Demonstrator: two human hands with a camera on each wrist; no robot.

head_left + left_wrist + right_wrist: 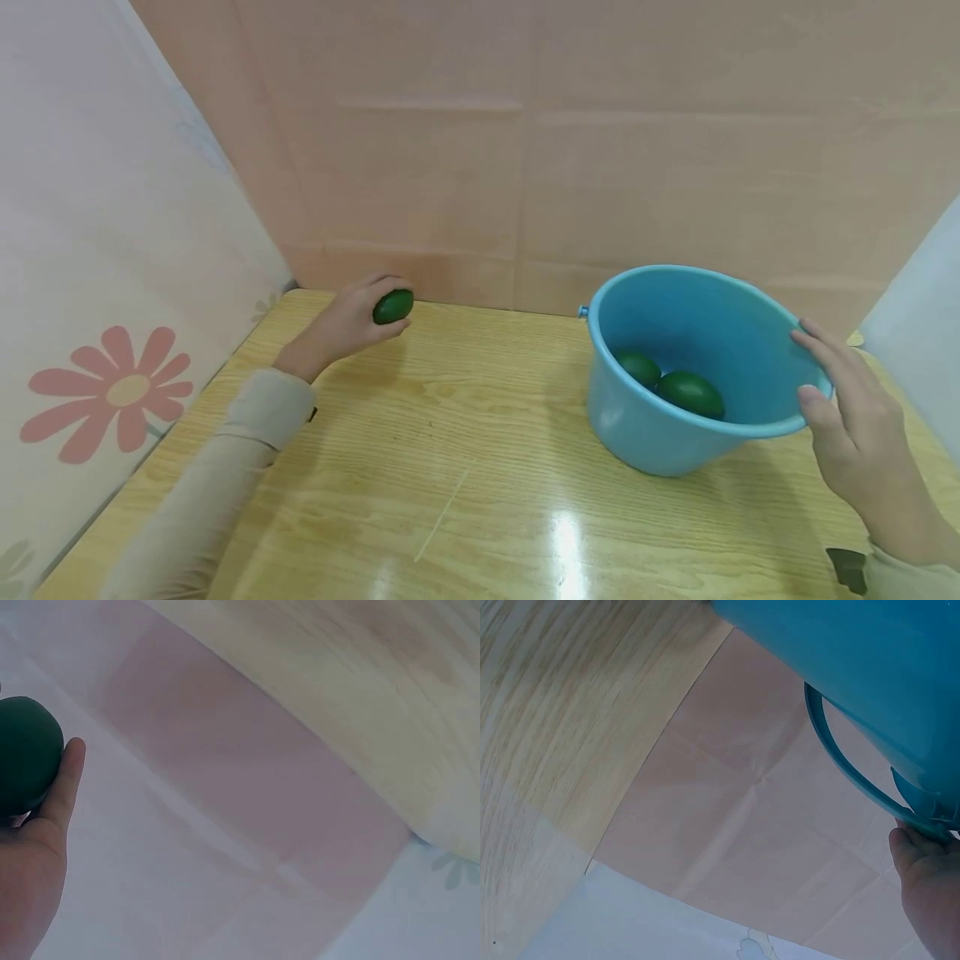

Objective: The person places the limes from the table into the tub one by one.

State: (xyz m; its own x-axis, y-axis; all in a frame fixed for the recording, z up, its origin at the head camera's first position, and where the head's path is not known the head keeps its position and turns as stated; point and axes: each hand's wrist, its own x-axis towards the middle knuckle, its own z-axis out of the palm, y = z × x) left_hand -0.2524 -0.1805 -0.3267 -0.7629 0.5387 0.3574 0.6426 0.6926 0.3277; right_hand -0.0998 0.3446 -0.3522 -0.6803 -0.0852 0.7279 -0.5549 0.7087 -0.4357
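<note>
My left hand grips a dark green, smooth oval fruit above the back left of the table. In the left wrist view the same fruit sits against one straight finger, partly cut off by the frame. On the right stands a light blue bucket, tilted, its mouth towards me. Two similar green fruits lie inside it. My right hand holds the bucket at its right rim, fingers over the edge. The right wrist view shows that hand at the curved blue handle.
The wood-grain table reaches back to a pinkish-brown sheet. To the left hangs a pale sheet with a red flower print. Another pale sheet borders the right side.
</note>
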